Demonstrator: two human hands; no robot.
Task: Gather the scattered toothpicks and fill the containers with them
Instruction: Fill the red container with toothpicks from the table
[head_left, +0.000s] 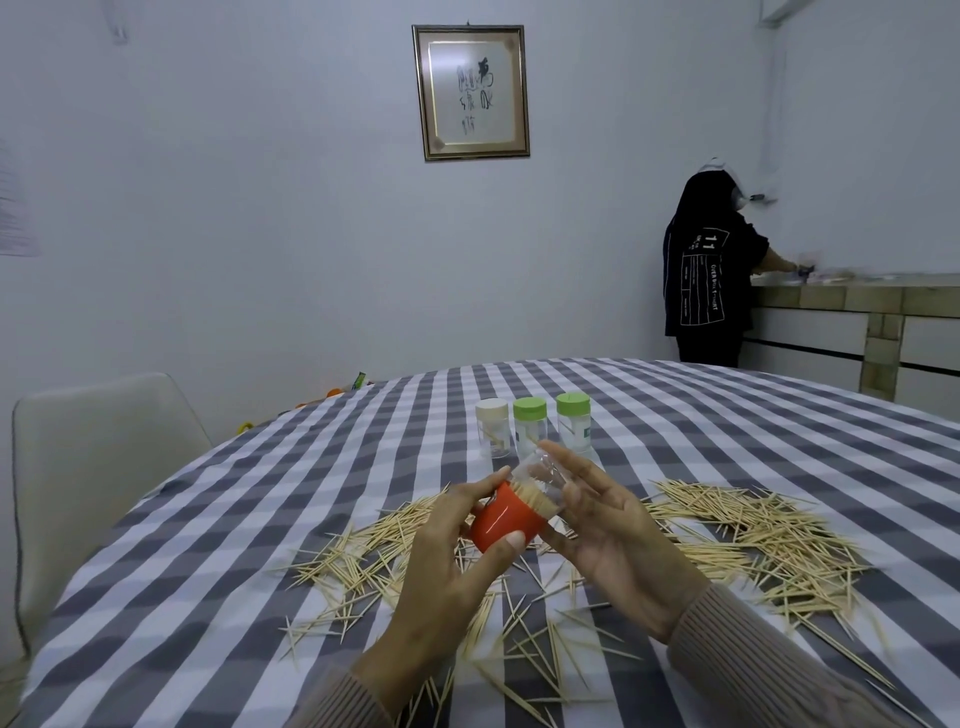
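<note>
My left hand (457, 551) grips an orange container (501, 522) packed with toothpicks, held tilted above the table. My right hand (608, 514) holds a clear plastic cover (540, 475) over the toothpick tips at the container's open end. Scattered toothpicks (753, 535) lie in loose heaps on the checked tablecloth, under and on both sides of my hands. Beyond my hands stand three small clear jars: one with a white lid (492, 427), two with green lids (530, 423) (573, 418).
The round table (218, 519) has a grey and white checked cloth. A pale chair (98, 467) stands at the left. A person in dark clothes (709, 280) stands at a counter at the back right. Small coloured items (358, 381) lie at the far table edge.
</note>
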